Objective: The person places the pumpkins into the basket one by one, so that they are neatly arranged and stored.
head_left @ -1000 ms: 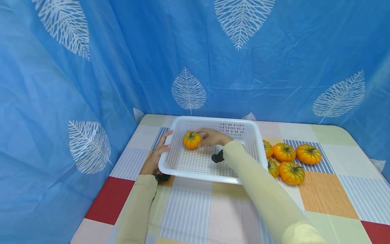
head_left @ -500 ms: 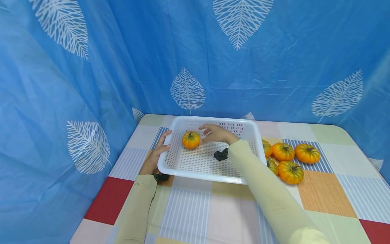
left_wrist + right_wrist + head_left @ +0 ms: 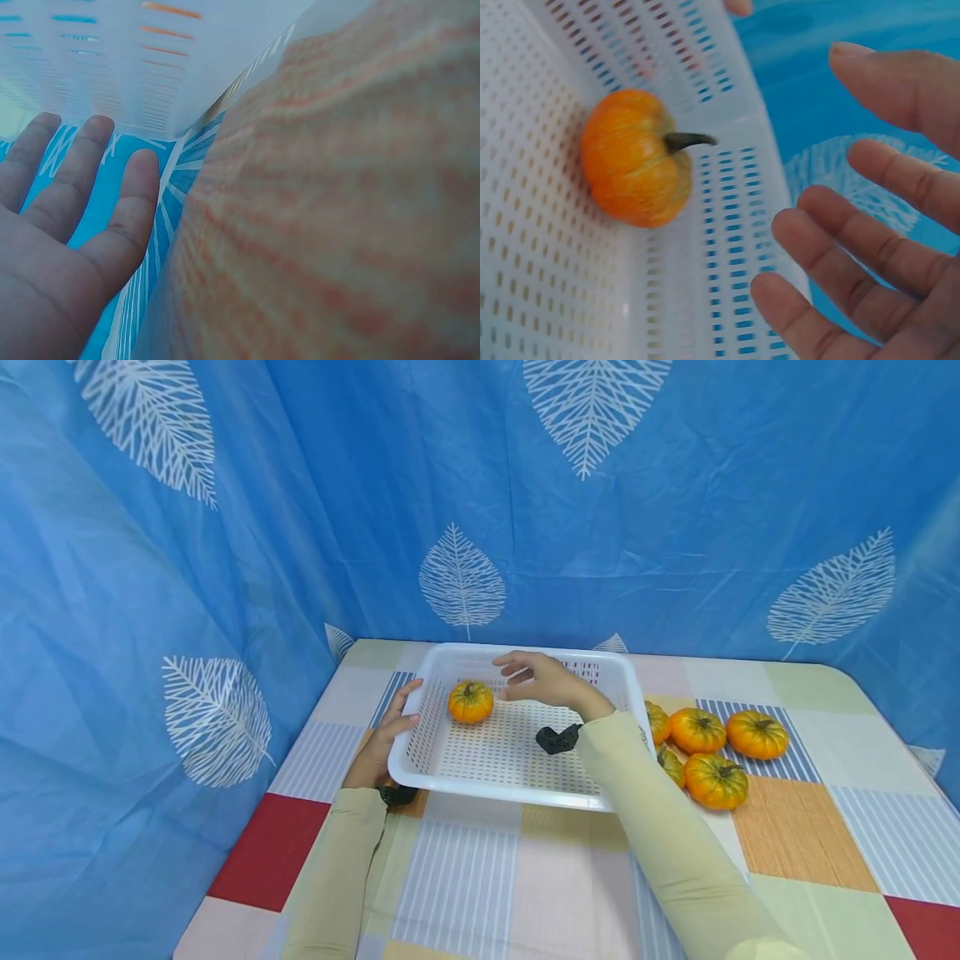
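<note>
A small orange pumpkin [image 3: 471, 702] sits in the left part of a white perforated plastic basket [image 3: 502, 799]. My right hand [image 3: 546, 680] is above the basket, to the right of this pumpkin, fingers spread and holding nothing. In the right wrist view the same pumpkin [image 3: 637, 159], with its dark curved stem, rests apart from my fingertips [image 3: 789, 225]. At the basket's left end, my left hand [image 3: 381, 745] has its fingertips right at the outer wall and rim. The left wrist view shows straight fingers [image 3: 73, 180] close against the slotted wall.
Several more pumpkins [image 3: 717, 781] lie on the checked tablecloth [image 3: 817, 831] just right of the basket, some partly hidden by its edge. A blue curtain [image 3: 525, 568] with white leaf prints hangs behind the table and along its left side.
My right hand has let go of the pumpkin in the basket, then moved up and to the right with its fingers opening. The left hand stays at the basket's left end.
</note>
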Tool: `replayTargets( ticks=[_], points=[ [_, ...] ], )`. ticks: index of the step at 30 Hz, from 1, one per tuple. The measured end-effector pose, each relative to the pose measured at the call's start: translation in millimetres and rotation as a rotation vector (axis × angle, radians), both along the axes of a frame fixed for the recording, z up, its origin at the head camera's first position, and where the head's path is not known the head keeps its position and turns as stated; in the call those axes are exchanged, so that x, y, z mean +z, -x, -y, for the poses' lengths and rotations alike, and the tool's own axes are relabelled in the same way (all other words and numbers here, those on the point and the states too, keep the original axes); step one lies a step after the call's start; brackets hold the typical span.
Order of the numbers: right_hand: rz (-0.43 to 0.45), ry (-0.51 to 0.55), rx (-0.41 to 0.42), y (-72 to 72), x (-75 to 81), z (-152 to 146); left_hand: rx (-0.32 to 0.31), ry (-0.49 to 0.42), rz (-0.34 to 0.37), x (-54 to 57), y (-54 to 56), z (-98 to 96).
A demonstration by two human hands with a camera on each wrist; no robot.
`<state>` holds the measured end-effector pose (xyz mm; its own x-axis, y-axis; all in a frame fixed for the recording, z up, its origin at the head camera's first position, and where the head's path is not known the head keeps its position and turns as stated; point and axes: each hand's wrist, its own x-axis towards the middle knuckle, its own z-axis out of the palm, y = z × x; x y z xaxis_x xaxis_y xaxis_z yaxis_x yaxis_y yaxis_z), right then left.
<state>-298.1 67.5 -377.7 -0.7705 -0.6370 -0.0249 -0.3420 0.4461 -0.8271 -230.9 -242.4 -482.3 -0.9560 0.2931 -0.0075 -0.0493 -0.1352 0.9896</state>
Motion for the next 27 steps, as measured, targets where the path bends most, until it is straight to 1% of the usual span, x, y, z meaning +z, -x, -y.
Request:
replayTargets(
  ticks=[4,10,14,19,21,27],
  points=[
    [-0.052,0.056,-0.035,-6.2,6.9,-6.3,0.007,-0.010,0.013,-1.2,1.1,-0.8],
    [-0.085,0.165,-0.079,-18.2,20.8,-17.9,0.003,-0.011,-0.007,-0.7,0.6,-1.0],
    [-0.130,0.196,-0.097,-29.0,30.1,-26.4,0.002,-0.018,-0.005,-1.0,0.4,-1.0],
    [-0.164,0.233,-0.087,-41.5,38.7,-36.1,0.007,-0.024,0.010,-1.7,0.9,-0.7],
    [-0.163,0.253,-0.080,-46.5,41.3,-40.4,0.004,-0.027,0.013,-1.4,0.7,-0.5],
    [-0.191,0.289,-0.064,-61.3,45.8,-55.7,-0.004,-0.031,0.006,-1.4,1.1,-0.6]
  ],
)
